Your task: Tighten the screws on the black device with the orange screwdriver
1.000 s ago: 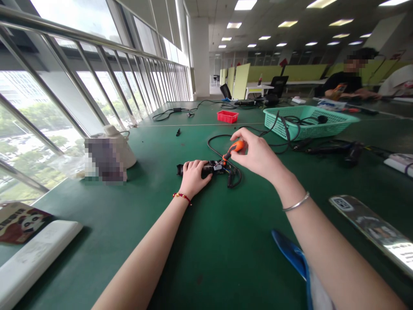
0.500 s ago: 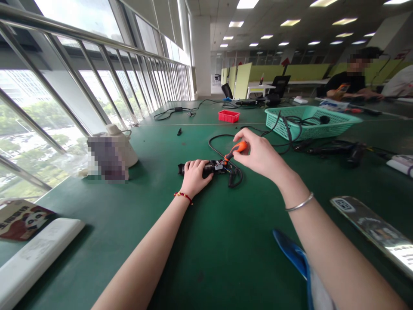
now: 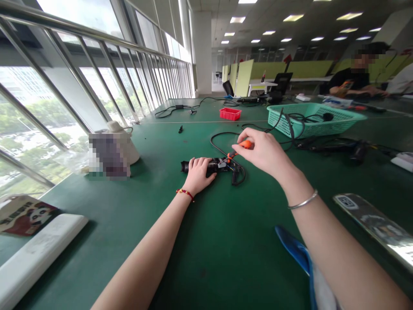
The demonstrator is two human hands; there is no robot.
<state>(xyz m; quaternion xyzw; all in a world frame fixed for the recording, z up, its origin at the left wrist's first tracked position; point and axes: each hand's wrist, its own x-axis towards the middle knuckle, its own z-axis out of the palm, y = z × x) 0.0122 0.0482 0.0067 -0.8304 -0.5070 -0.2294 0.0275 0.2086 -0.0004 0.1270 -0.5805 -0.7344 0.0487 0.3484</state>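
Note:
My left hand (image 3: 199, 175) is closed over a black, tube-shaped device (image 3: 185, 166), pressing it against the green table (image 3: 206, 241). The device lies on its side, and its right end looks opened up, with small inner parts and a black cable about it. In my right hand (image 3: 266, 151) is a screwdriver (image 3: 247, 144) with an orange and black handle, pinched near the top between thumb and fingers. It slants down to the left, and its shaft reaches the device's right end. Whether the tip sits in a screw is too small to tell.
Beyond the hands stand a small red bin (image 3: 230, 114) and a green basket (image 3: 309, 122) holding cables. A phone (image 3: 371, 224) and a blue-edged item (image 3: 295, 249) lie at right. At left are a jug (image 3: 129, 146) and a white bar (image 3: 41, 249). Another person sits far right.
The fingers of my right hand have shifted around the screwdriver handle, covering it differently. The left hand keeps its hold on the device. The whole view has moved slightly.

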